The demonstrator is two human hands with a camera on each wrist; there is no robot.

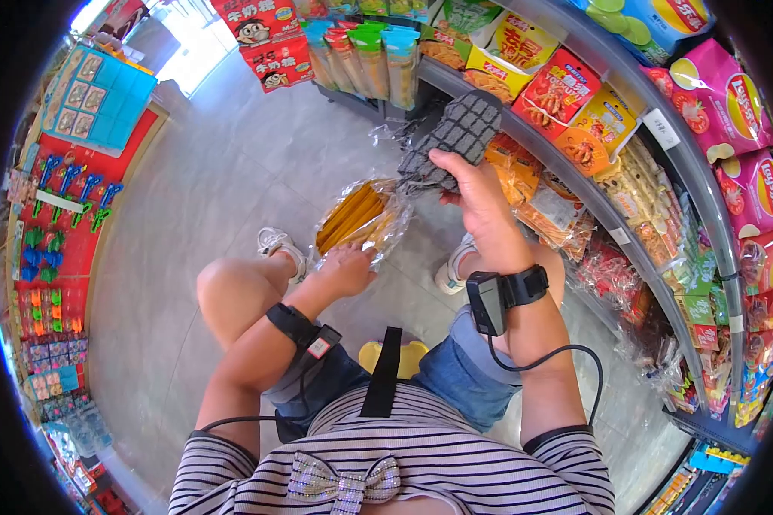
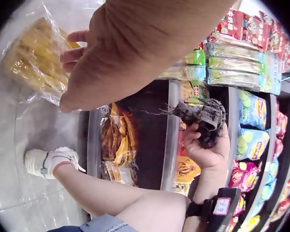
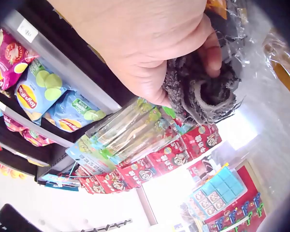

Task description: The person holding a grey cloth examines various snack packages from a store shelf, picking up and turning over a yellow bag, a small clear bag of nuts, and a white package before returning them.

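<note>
My right hand (image 1: 481, 202) grips a folded dark grey checked cloth (image 1: 455, 142), thumb on top. Frayed edges and the rolled layers of the cloth (image 3: 210, 92) show in the right wrist view. The left hand (image 1: 345, 268) holds the near edge of a clear plastic bag (image 1: 389, 236) of long yellow-brown snack sticks (image 1: 350, 215). In the left wrist view its fingers (image 2: 77, 52) meet the crinkled film, while the wrist hides part of the grip. The bag lies to the left of the cloth, between the knees.
Shelves of packaged snacks (image 1: 554, 90) curve along the right, close to the right arm. Orange snack packs (image 2: 118, 137) fill part of the lower shelf. Red candy bags (image 1: 270, 51) hang ahead. A red toy display (image 1: 69, 197) stands left, across the grey tiled floor (image 1: 172, 257).
</note>
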